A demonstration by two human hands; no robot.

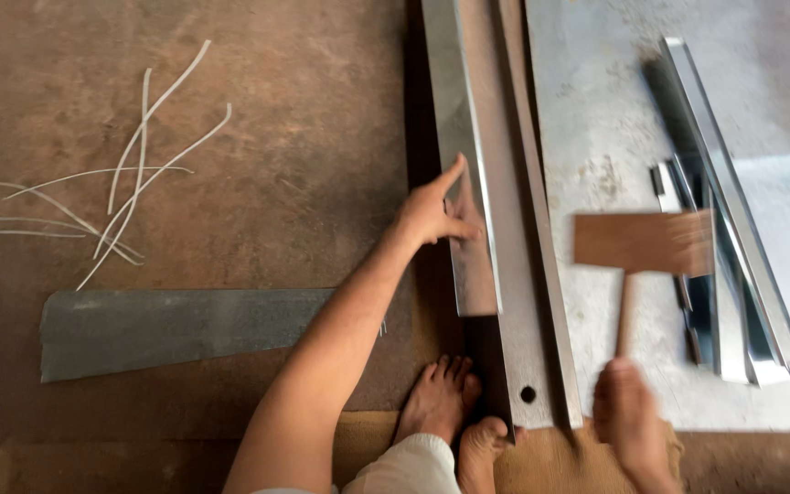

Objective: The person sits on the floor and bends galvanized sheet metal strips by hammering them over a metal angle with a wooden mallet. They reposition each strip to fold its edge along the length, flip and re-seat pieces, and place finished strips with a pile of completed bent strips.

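Note:
My left hand (432,215) presses with spread fingers on a long strip of shiny sheet metal (464,137) that lies bent over a rusty steel angle bar (525,302). My right hand (631,413) grips the handle of a wooden mallet (644,243), whose blocky brown head is blurred and hovers to the right of the bar. My bare feet (454,412) rest at the near end of the bar.
A grey sheet-metal offcut (166,329) lies on the brown floor at left, with thin white metal trimmings (130,183) beyond it. Folded metal channels (724,229) are stacked at right on a large pale metal sheet (596,119).

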